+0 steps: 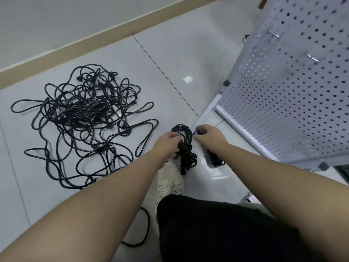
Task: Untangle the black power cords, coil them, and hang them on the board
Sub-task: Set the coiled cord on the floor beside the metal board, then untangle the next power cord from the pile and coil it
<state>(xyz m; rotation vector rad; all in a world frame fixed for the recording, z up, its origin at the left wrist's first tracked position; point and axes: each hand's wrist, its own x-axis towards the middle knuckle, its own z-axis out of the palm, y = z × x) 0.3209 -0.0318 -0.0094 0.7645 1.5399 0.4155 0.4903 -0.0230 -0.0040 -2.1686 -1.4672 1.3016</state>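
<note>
My left hand (168, 143) grips the coiled cord (184, 146) at its wrapped waist, fingers curled round the turns that bind the bundle. My right hand (206, 137) sits just beside the top loop, fingers bent and pinching what looks like the cord's free end or plug, though it is too dark and small for me to be sure. The bundle hangs between both hands, above my shoe (170, 181) and near the foot of the pegboard (294, 91).

I judge the coil light and limp: rubbery jacket, good friction, but springy enough that the loops will open if I let the waist go. So I hold at the binding wrap and offer the top loop to a hook (275, 35) on the board.

To the left, well apart, the tangled pile (81, 118) of black cords lies on the floor tiles (170, 59). Those will drag and snag one another; I would lift them by a plug end and feed slowly. Another cord (143, 229) curves by my leg.
</note>
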